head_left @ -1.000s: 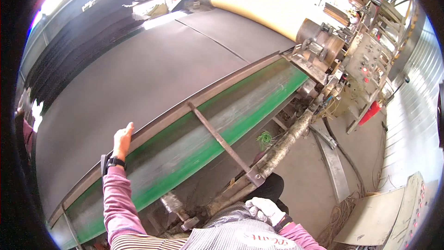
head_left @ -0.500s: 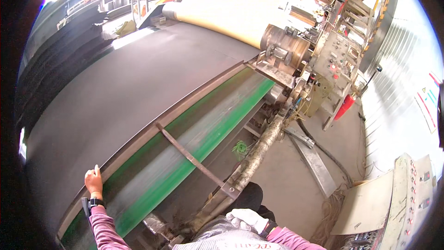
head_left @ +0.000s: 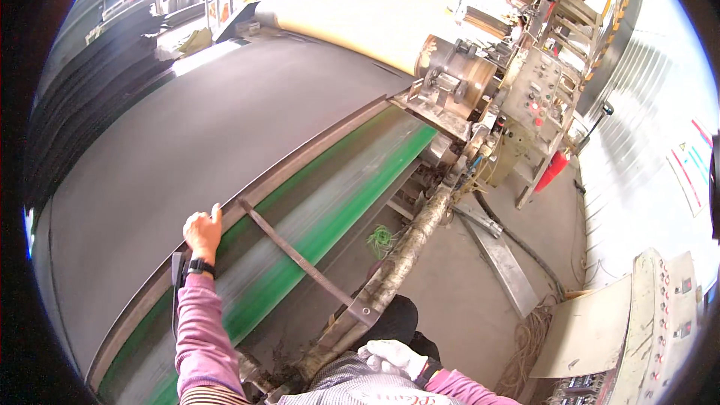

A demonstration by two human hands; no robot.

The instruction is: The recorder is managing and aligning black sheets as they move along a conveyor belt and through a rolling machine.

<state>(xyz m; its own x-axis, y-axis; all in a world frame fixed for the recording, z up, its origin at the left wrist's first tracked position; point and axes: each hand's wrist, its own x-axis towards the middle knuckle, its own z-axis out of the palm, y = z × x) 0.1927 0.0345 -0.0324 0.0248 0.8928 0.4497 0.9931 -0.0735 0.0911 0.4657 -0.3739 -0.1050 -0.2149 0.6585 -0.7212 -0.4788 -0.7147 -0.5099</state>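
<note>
My left hand point(head_left: 202, 231) is bare, with a dark watch point(head_left: 199, 265) on its wrist. It lies at the near edge of a wide dark grey sheet point(head_left: 225, 124), above the metal rail point(head_left: 307, 148). Its thumb sticks up and the other fingers are bent; whether they pinch the sheet's edge is hidden. My right hand point(head_left: 394, 358), in a white glove, rests against my front at the waist. Its fingers are curled in, and what they hold, if anything, cannot be made out.
Below the rail runs a green and grey belt point(head_left: 330, 210), crossed by a metal bar point(head_left: 296, 255). A big roller point(head_left: 461, 75) and a control panel point(head_left: 541, 90) stand far right. An electrical cabinet point(head_left: 656, 322) is near right. A metal plate point(head_left: 502, 270) and cables lie on the floor.
My left hand has moved right and farther along the sheet's edge, with more of the forearm now in view. My right hand stays at my waist. The view has shifted slightly.
</note>
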